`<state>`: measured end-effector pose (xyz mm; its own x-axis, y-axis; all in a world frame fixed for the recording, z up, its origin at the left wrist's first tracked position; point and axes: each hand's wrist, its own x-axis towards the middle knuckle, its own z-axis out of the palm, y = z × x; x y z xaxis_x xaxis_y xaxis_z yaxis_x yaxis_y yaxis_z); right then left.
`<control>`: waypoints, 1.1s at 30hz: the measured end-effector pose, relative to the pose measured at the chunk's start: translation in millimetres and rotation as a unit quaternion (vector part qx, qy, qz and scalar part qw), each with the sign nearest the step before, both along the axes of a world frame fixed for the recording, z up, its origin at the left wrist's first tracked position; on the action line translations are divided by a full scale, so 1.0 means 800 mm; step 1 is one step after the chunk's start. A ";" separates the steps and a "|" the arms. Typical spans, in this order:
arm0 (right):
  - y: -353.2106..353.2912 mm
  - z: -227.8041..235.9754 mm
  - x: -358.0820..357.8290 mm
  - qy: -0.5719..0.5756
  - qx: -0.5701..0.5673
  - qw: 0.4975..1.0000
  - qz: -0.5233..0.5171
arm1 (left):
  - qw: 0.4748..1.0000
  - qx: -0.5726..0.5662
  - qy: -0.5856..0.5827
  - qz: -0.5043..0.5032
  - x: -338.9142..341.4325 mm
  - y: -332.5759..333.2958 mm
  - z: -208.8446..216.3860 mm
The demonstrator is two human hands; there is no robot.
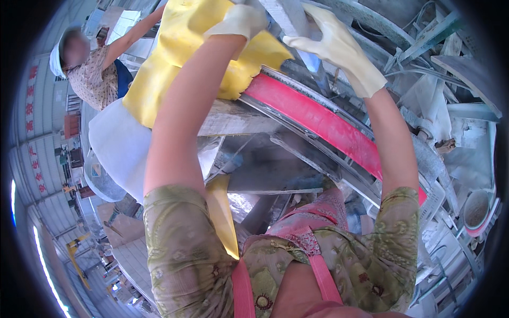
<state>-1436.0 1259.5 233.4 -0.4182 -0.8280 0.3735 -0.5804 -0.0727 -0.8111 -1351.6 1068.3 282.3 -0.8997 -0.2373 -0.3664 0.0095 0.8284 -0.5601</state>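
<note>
Both my hands wear pale cream gloves. My left hand lies over a yellow leather-like sheet at the top; its fingers are blurred, so their grip does not show. With thumb and fingers apart, my right hand reaches past a grey metal bar and holds nothing. The sheet's ragged near edge meets a long pink-red strip set in a metal frame, which slants down to the right beneath my right forearm. A pale whitish sheet hangs below the yellow one on the left.
A co-worker in a light hat stands at the upper left, one arm stretched toward the yellow sheet. Dusty metal bars and scraps crowd the right. A round bucket stands at far right. A yellow strip hangs by my left sleeve.
</note>
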 end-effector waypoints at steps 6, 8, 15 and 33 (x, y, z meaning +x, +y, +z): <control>-0.021 -0.011 0.011 -0.038 -0.030 0.998 0.048 | 1.000 0.022 0.020 0.002 0.001 -0.016 -0.006; -0.048 -0.020 0.023 0.053 0.011 0.998 -0.017 | 0.999 0.024 0.022 -0.001 0.001 -0.019 -0.011; -0.093 -0.033 0.049 0.035 -0.003 0.999 -0.023 | 0.998 0.046 0.040 -0.004 0.002 -0.030 -0.020; -0.159 -0.057 0.065 -0.004 -0.039 0.998 -0.052 | 0.989 0.022 -0.004 -0.143 0.156 -0.022 0.086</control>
